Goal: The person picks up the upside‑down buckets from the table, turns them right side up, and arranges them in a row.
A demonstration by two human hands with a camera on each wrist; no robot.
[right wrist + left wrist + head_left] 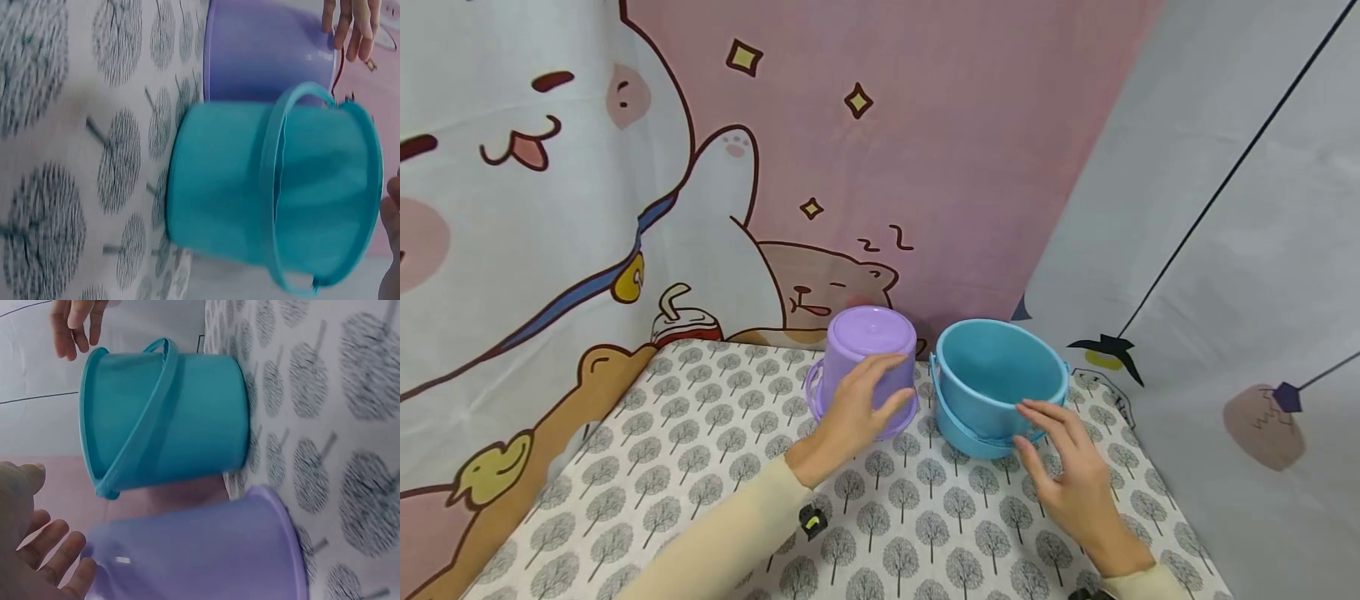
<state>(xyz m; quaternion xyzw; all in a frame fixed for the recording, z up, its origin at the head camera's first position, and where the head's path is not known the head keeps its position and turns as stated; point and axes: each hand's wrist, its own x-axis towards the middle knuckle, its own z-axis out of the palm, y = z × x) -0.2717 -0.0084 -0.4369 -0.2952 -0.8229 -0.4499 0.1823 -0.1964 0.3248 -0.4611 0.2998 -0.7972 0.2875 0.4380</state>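
A purple bucket (871, 333) stands upside down on the table, its base facing up and its handle down at the left. My left hand (853, 412) is held in front of it with fingers spread and loosely bent, gripping nothing. To its right a light blue bucket (964, 406) stands upright, its mouth up and its handle (269, 181) hanging against the near wall. At that bucket's near right rim hovers my right hand (1070, 471), fingers extended and thumb apart. Whether the fingertips touch either bucket is unclear in the head view.
A white cloth with grey tree prints (700, 450) covers the table. Behind it hangs a pink and white curtain (970, 150) with cartoon animals, close to the back of both buckets. The buckets stand near each other towards the table's far edge.
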